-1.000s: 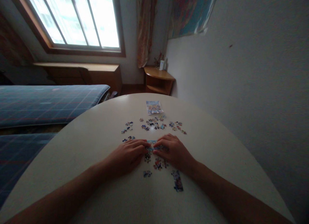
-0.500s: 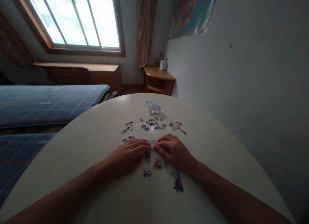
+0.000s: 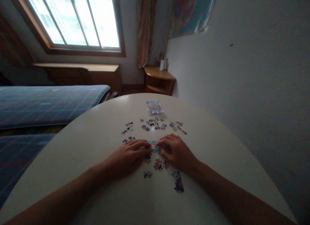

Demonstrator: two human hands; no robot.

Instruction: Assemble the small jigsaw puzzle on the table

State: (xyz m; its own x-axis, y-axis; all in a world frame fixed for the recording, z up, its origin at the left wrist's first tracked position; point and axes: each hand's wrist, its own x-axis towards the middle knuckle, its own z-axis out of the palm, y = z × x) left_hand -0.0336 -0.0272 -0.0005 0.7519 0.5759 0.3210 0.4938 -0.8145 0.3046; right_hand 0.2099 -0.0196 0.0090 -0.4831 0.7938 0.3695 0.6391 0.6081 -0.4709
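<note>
Between my hands lies a light-blue strip of joined jigsaw puzzle pieces (image 3: 154,144), its two ends covered by my fingers. My left hand (image 3: 132,154) grips the strip's left end, thumb and fingers close together. At the right end, my right hand (image 3: 173,150) is bent over the strip with its fingertips on it; the thumb is partly hidden. Just below the strip is a dark-green puzzle piece (image 3: 148,158), near the left fingers. Red and multicoloured puzzle pieces (image 3: 158,164) lie close under the right hand.
Loose puzzle pieces (image 3: 155,123) spread beyond my hands, with a picture sheet (image 3: 154,107) behind them. Nearer me are a joined dark section (image 3: 178,181) and a small pair of pieces (image 3: 147,174). The round white table (image 3: 101,121) stands beside a plaid mattress (image 3: 48,102) and a wall.
My right thumb and index finger have shifted slightly apart and to the right, uncovering more of the light-blue strip. My left hand has barely moved.
</note>
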